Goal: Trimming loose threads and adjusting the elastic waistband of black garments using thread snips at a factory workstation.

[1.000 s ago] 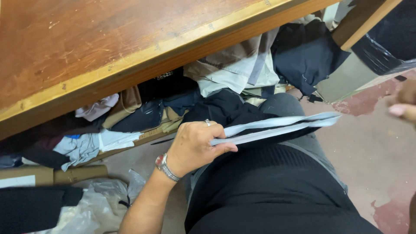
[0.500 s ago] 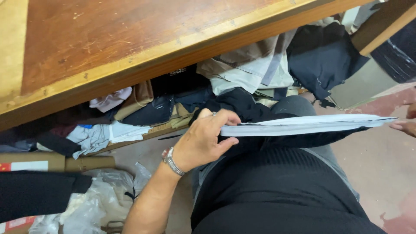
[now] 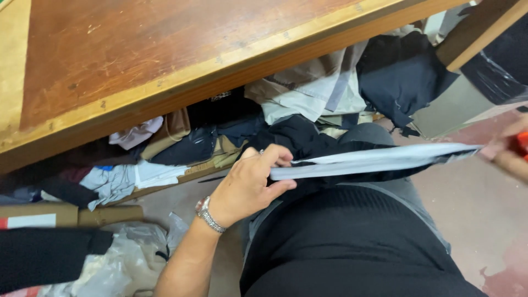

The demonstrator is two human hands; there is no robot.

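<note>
Since half a second ago the right hand [image 3: 509, 151] has slid further right and now sits blurred at the frame edge, so the flat grey mailer bag [image 3: 374, 160] is stretched tauter and nearly level; left hand has hardly shifted.

Left to right:
- Wooden counter [image 3: 165, 60] fills the top left. Its front edge runs diagonally, low on the left and up toward the top right corner.
- Below that edge: a heap of folded clothes [image 3: 308, 99], dark and pale mixed, spilling forward. Cardboard tube [image 3: 71, 214] and crumpled clear plastic [image 3: 110, 264] lie on the floor at far left.
- Left hand [image 3: 247, 187], metal watch [image 3: 209, 215] on the wrist, grip closed on the bag's left end: thumb under, fingers curled over the top. Looks like a pinch to anchor that end.
- Bag spans from that hand across the person's lap, below and in front of the counter's front edge, not resting on it. A dark garment [image 3: 297, 137] hangs just behind and under it.
- Right hand is at the bag's right end, something orange-red by the fingers. Too blurred: cannot tell whether that grip is closed on the bag or only touching it.

My read: bag is held at both ends to keep it flat and off the clothes pile.
</note>
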